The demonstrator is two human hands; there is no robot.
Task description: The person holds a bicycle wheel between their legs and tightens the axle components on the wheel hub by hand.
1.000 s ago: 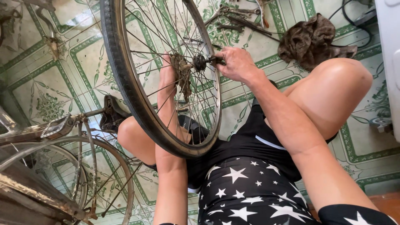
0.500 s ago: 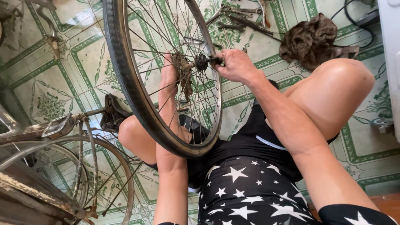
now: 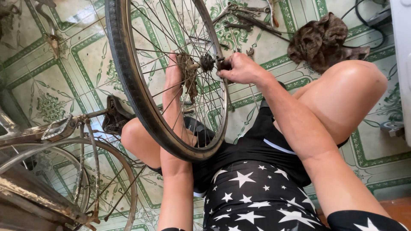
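1. Bicycle wheel (image 3: pixel 128 81): stands upright between the person's knees, its black tyre resting against the left thigh, its spokes fanning out from the middle. The top of the rim runs out of view.
2. Hub (image 3: pixel 207 63): dark and greasy, at the wheel's centre, between the two hands.
3. Left hand (image 3: pixel 174 72): reaches through behind the spokes on the far side of the wheel, fingers pointing up and closed against a dirty rag (image 3: pixel 188 77) pressed at the hub. How firmly it grips cannot be told through the spokes.
4. Right hand (image 3: pixel 242 68): on the near side, fingers curled tight around a small dark part at the axle end (image 3: pixel 222 64), touching the hub. What the part is cannot be told.
5. Brown cloth (image 3: pixel 321 40): crumpled on the tiled floor (image 3: pixel 55 77), beyond the right knee, well apart from the wheel.
6. Hand tools (image 3: pixel 248 17): several rusty metal pieces lying loose on the floor behind the wheel.
7. Bicycle frame (image 3: pixel 43 132): rusty, lower left, with a second wheel (image 3: pixel 128 179) and a pedal (image 3: pixel 113 115) just beside the left knee.
8. Shorts (image 3: pixel 252 196): black with white stars.
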